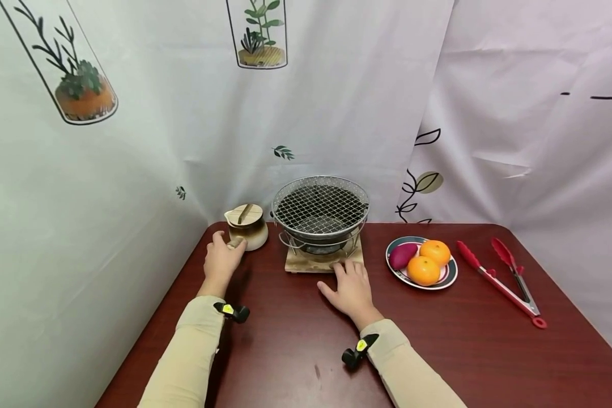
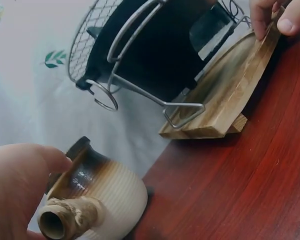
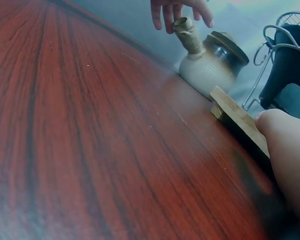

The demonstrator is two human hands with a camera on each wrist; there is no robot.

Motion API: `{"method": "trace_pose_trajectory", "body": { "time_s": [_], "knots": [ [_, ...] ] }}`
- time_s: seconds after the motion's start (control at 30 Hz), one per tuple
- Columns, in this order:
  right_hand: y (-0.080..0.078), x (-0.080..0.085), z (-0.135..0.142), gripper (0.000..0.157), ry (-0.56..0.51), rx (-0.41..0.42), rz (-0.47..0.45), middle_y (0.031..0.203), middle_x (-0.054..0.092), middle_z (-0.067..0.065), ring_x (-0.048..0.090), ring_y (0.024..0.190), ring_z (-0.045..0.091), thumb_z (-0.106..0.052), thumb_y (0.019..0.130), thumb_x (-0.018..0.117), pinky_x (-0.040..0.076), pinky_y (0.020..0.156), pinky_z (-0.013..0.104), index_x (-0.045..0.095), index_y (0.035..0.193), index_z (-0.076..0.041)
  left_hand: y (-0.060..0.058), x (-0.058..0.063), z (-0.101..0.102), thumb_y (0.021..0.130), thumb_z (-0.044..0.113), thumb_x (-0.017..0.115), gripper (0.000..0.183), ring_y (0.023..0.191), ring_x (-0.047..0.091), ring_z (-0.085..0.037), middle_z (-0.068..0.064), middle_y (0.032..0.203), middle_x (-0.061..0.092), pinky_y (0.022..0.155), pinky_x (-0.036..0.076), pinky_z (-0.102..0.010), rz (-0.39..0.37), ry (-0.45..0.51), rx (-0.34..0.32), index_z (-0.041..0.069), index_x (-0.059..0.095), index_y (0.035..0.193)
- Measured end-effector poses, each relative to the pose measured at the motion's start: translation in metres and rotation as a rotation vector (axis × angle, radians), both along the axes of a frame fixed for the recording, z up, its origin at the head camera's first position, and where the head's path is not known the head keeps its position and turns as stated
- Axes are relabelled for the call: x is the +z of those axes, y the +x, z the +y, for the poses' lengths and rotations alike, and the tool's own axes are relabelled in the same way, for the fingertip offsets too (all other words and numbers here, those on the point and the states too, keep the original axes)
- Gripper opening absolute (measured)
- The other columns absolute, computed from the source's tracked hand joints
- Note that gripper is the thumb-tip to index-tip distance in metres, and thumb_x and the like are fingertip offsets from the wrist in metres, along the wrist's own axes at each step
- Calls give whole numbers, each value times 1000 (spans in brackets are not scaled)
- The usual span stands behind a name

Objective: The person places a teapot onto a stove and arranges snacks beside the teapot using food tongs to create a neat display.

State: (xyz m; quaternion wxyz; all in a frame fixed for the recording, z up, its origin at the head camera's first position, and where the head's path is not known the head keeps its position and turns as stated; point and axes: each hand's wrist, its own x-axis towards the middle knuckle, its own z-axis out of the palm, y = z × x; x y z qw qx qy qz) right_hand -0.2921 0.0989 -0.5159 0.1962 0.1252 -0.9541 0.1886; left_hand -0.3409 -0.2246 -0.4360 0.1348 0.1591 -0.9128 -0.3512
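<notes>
A small ceramic pot [image 1: 255, 238], cream below and brown above, has a wooden lid [image 1: 251, 214] and a hollow side handle [image 2: 70, 217] wrapped in cord. Around that handle hovers my left hand [image 1: 220, 262], its fingers spread and loosely bent; in the right wrist view they show above the handle's end. My right hand [image 1: 354, 290] has its fingertips at the front edge of a wooden base [image 1: 306, 264], thumb out to the side. On this base stands a round tabletop grill [image 1: 320, 233] with a wire mesh [image 1: 321, 207] on top and wire loops at its sides.
Right of the grill, a plate [image 1: 449, 277] with a dark rim holds two oranges [image 1: 424, 270] and a purple oval item [image 1: 402, 256]. Red-tipped tongs [image 1: 507, 292] lie spread farther right. Printed cloth hangs close behind the table [image 1: 285, 351] and along its left side.
</notes>
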Motion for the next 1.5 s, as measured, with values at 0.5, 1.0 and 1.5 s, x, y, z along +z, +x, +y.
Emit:
{"method": "trace_pose_trajectory", "body": {
  "time_s": [0.5, 1.0, 1.5],
  "knots": [
    [4, -6, -1, 56, -33, 17, 68, 123, 56, 14, 48, 116, 37, -54, 86, 66, 33, 108, 57, 65, 123, -12, -9, -23, -6, 91, 52, 60, 69, 101, 64, -45, -29, 118, 62, 80, 50, -56, -37, -21, -15, 10, 41, 142],
    [4, -6, -1, 58, -43, 26, 32, 127, 55, 13, 46, 118, 37, -56, 89, 63, 30, 110, 56, 65, 126, -12, -16, -25, -6, 91, 44, 63, 60, 49, 65, -20, -19, 85, 69, 43, 53, -33, 18, 170, -19, 10, 48, 138],
    [1, -4, 1, 60, -43, 22, -1, 130, 54, 13, 45, 121, 36, -60, 91, 60, 27, 113, 55, 63, 128, -13, -24, -21, -5, 93, 34, 64, 53, 49, 63, -16, -27, 106, 65, 45, 55, -34, 28, 284, -41, 6, 51, 136]
  ]
}}
